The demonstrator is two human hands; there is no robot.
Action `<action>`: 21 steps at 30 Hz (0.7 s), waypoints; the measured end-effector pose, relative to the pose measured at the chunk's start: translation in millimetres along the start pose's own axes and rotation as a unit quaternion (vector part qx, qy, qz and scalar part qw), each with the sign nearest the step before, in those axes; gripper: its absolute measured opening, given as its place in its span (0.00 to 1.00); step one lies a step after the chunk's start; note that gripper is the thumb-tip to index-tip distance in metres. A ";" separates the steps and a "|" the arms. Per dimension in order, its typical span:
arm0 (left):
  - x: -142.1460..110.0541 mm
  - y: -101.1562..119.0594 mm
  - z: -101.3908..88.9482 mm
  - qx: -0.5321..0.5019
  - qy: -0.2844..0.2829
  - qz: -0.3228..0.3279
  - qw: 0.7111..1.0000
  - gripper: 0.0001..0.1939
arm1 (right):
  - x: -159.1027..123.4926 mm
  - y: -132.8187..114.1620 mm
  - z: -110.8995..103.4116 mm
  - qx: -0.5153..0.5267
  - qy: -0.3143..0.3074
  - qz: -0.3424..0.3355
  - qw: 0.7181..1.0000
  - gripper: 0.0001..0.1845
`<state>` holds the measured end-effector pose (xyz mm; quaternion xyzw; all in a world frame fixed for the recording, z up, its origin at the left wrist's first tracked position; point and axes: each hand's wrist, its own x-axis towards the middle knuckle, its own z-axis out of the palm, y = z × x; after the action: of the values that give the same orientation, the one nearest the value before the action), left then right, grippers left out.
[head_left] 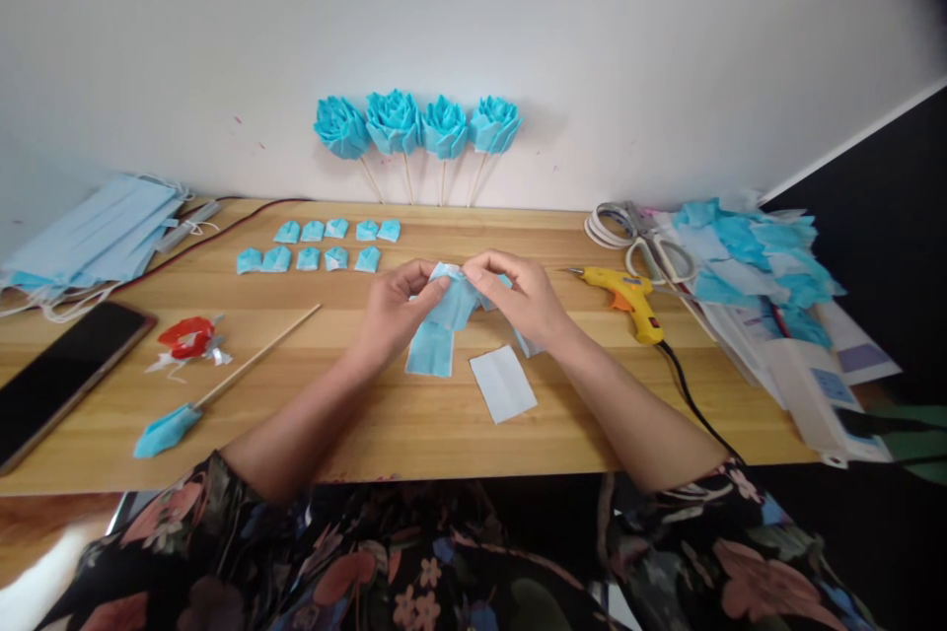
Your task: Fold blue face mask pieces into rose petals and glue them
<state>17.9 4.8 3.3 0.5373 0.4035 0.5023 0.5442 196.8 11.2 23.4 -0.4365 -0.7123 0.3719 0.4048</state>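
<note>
Between my hands, just above the table, is a blue fabric piece (460, 304) with its top edge pinched at both sides. My left hand (400, 309) grips its left upper part between thumb and fingers. At the upper right, my right hand (522, 296) pinches the same piece. Below it lies a flat blue rectangle (429, 349), partly covered. A pale rectangle (503, 384) rests nearer to me, and other pieces are half hidden under my right hand. Several small folded blue petals (307, 258) sit in two rows behind my left hand.
Several blue fabric flowers on sticks (395, 121) lean on the wall. At right are a yellow glue gun (625, 296), scissors (658, 256), tape rolls (611, 225) and blue scraps (755, 246). At left are face masks (96, 227), a phone (70, 370) and a stick with a blue bud (169, 430).
</note>
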 end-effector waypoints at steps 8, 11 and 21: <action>-1.1 -0.1 2.0 0.042 -0.016 0.021 0.999 0.11 | 0.4 3.1 3.4 -0.100 0.048 -0.048 0.993 0.15; -1.5 0.1 2.5 0.057 -0.015 0.028 0.998 0.12 | -0.1 3.9 5.6 -0.102 0.064 -0.044 0.992 0.14; -3.6 -4.1 2.0 0.158 0.009 0.114 0.981 0.10 | -0.2 1.8 15.6 0.010 0.093 0.021 0.995 0.15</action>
<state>19.7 1.3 -0.9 0.6543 0.4189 0.4961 0.3877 183.4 8.9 15.7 -0.4796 -0.6586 0.3454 0.4657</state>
